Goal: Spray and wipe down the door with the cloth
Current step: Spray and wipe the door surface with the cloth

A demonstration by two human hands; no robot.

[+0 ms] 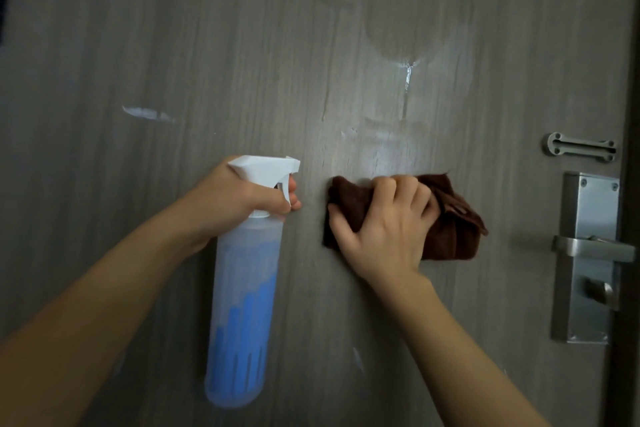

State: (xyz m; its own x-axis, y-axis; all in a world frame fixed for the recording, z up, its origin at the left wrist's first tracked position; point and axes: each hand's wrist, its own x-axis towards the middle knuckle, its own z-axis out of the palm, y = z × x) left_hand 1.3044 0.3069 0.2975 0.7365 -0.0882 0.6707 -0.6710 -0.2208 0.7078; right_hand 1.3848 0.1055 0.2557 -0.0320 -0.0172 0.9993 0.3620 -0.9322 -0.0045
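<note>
A person is wiping a grey wood-grain door (173,45), seen from a head-worn cam looking fwd and down. The right hand (384,222) is pressing a bunched brown cloth (453,229) flat against the door at mid-height, fingers curled over the top of the cloth and thumb hooked at its left edge. The left hand (239,198) is gripping the neck of a spray bottle (242,305), forefinger resting on the trigger, nozzle pointing right toward the cloth; the bottle is hanging upright, approx half full of blue liquid.

Wet streaks (408,76) are running down the door directly above the cloth hand, w/ a shiny damp patch just over its knuckles. That is the relation the next stroke is likely turning on: the unwiped spray is lying up and slightly right of the right hand, the streaks' long axis vertical, and the right hand is much nearer to them than the left. An upward pass looks due.

The metal lock plate and lever handle (588,250) are sitting well to the right of the cloth, a small latch bracket (580,148) above them. White scuffs (147,113) are showing on the door's left side.
</note>
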